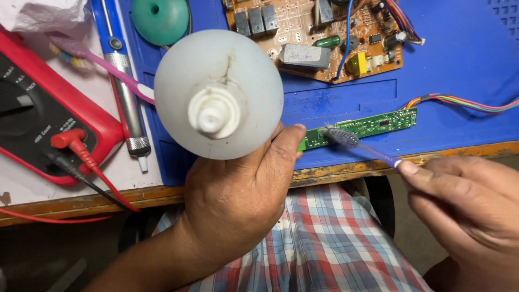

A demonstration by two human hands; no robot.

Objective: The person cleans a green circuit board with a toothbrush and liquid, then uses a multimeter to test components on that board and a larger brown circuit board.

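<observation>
Red multimeter [38, 113], brown circuit board [324, 38]

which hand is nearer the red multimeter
Left. The left hand, holding a white bottle, is just right of the red multimeter; the right hand is far right.

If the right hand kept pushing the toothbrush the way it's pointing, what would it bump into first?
The right hand points its purple toothbrush up-left; the bristles already seem to touch the narrow green circuit board. Next in line would probably be the left hand's thumb, though depth is unclear.
</observation>
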